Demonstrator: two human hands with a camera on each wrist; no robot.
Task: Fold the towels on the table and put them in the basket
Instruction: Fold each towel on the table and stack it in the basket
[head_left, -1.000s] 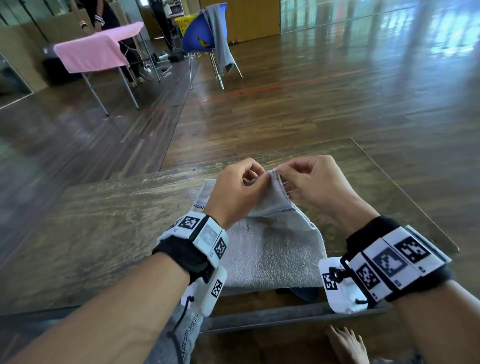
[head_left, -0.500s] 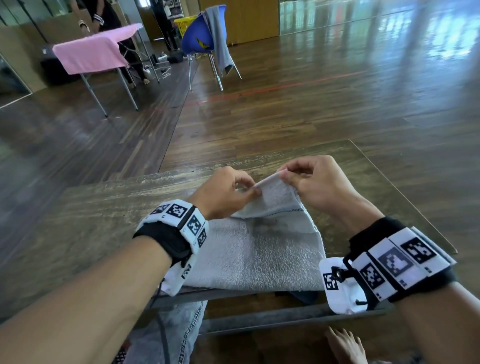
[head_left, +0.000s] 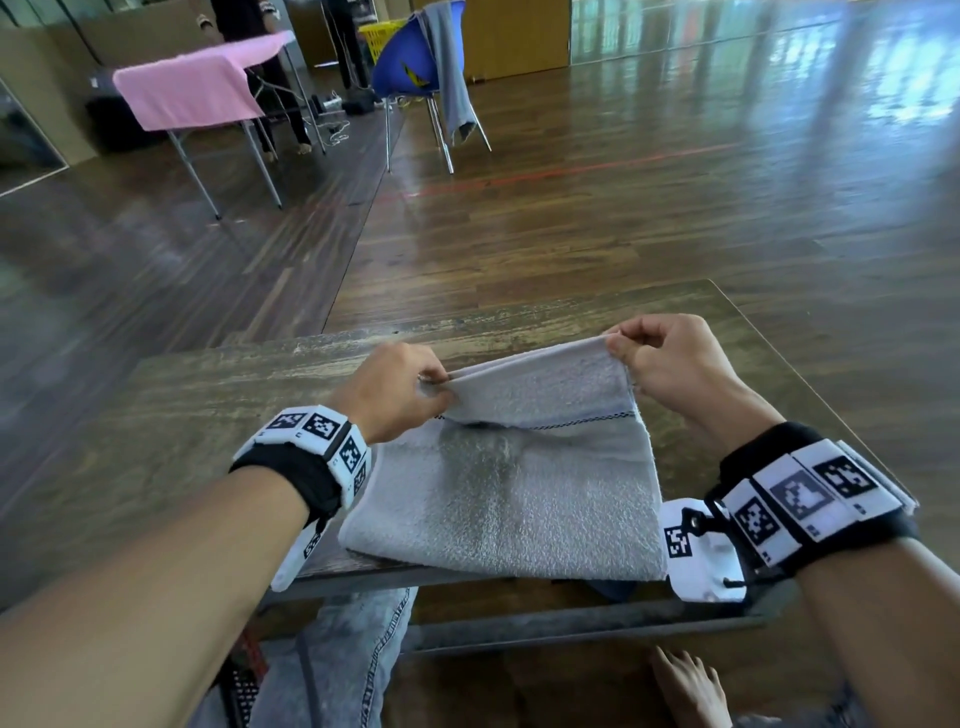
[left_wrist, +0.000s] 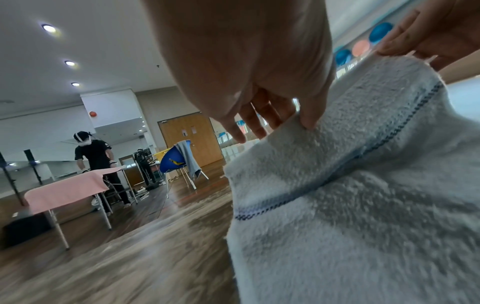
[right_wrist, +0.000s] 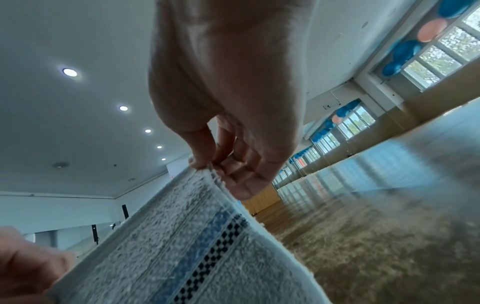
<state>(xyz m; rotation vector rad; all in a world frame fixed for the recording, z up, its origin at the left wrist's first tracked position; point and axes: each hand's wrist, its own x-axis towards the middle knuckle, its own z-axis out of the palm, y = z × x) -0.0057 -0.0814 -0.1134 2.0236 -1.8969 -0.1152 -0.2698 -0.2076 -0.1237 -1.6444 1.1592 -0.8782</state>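
Note:
A grey towel (head_left: 509, 499) with a blue and black checked stripe lies folded on the wooden table (head_left: 208, 415), its near edge at the table's front. My left hand (head_left: 410, 387) pinches the far left corner of the towel (left_wrist: 337, 205), thumb on top. My right hand (head_left: 644, 353) pinches the far right corner of the towel (right_wrist: 182, 246) between thumb and fingers. Both corners are lifted off the table, the far edge stretched between them. No basket shows near my table.
Beyond my table is open wooden floor. A table with a pink cloth (head_left: 192, 93) stands far left with a person (left_wrist: 96, 156) behind it. A blue chair (head_left: 410, 57) draped with a grey cloth and a yellow basket (head_left: 379, 36) stand at the far back.
My hands have moved apart along the towel's far edge, the left going left and the right going right, so the bunched edge is now stretched out.

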